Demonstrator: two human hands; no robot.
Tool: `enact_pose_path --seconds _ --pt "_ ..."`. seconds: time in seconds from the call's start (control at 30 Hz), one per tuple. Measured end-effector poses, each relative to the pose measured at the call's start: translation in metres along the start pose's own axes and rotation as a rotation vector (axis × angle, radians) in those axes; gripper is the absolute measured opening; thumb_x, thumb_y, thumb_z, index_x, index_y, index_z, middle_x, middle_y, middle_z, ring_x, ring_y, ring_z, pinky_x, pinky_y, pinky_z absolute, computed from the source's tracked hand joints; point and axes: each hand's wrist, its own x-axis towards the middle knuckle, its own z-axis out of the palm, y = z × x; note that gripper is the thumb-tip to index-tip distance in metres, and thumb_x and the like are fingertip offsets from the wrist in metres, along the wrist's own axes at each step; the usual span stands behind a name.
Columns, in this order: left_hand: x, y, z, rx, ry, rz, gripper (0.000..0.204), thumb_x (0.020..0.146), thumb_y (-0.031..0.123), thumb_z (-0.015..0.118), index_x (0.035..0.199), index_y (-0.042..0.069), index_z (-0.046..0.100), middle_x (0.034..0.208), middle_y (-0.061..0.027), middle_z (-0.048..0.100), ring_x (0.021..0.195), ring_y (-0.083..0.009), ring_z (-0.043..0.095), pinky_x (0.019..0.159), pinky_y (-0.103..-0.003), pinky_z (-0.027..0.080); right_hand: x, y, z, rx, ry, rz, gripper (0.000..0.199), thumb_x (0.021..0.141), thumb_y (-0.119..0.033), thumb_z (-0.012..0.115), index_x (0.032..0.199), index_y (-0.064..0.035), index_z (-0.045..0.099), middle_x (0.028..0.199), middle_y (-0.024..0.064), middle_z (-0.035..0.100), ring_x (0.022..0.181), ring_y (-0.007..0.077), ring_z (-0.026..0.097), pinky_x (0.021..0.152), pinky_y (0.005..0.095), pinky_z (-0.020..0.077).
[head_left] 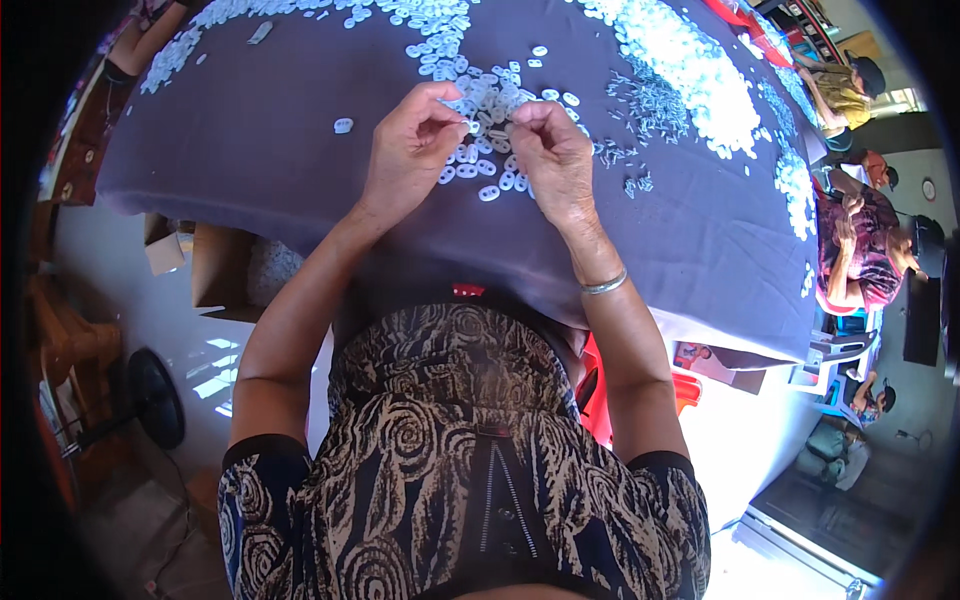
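Note:
My left hand (412, 145) is closed in a pinch over the table, with a small white oval piece with two holes (473, 128) at its fingertips. To its right, my right hand (553, 158) is also pinched, thumb against forefinger. Whatever it may hold is too small to make out. Beneath and between both hands lies a loose heap of the same white oval pieces (487, 168), probably plastic. One white piece (343, 125) lies apart, left of my left hand. Small metal screws (655, 110) are scattered to the right of my right hand.
A dark cloth (270, 130) covers the table. A large mound of white pieces (690, 70) spreads at the right. An open cardboard box (222, 265) stands below the table's left edge. Beside the table at right sit other people, one in a patterned red top (868, 245).

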Motion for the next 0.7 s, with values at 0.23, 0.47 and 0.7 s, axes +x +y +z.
enact_pose_path --seconds 0.23,0.47,0.7 --pt "0.001 -0.017 -0.003 0.025 0.022 0.019 0.029 0.084 -0.005 0.059 0.112 0.004 0.053 0.087 -0.0022 0.06 0.076 -0.006 0.056 0.066 -0.02 0.049 0.015 -0.029 -0.055 0.149 0.219 -0.075 0.006 0.088 -0.003 0.055 0.092 -0.0036 0.06 0.076 -0.0024 0.055 0.057 0.0049 0.045 0.05 0.0193 0.038" --pt "0.001 -0.023 -0.004 -0.003 0.062 -0.011 0.028 0.085 -0.003 0.06 0.111 0.004 0.053 0.085 -0.0024 0.06 0.075 -0.0065 0.056 0.062 -0.02 0.048 0.018 -0.02 -0.087 -0.119 0.155 0.062 0.007 0.086 -0.007 0.06 0.09 -0.0027 0.064 0.074 -0.0044 0.056 0.058 0.0031 0.044 0.051 0.02 0.0368" --pt "0.0 -0.021 0.0 -0.003 0.089 0.008 0.026 0.084 -0.002 0.062 0.108 0.001 0.054 0.086 -0.0022 0.059 0.076 -0.0049 0.055 0.067 -0.019 0.047 0.017 -0.009 -0.092 -0.544 -0.018 0.116 0.012 0.078 -0.01 0.066 0.087 -0.0025 0.068 0.068 0.0034 0.062 0.061 0.0071 0.054 0.057 0.0239 0.0445"
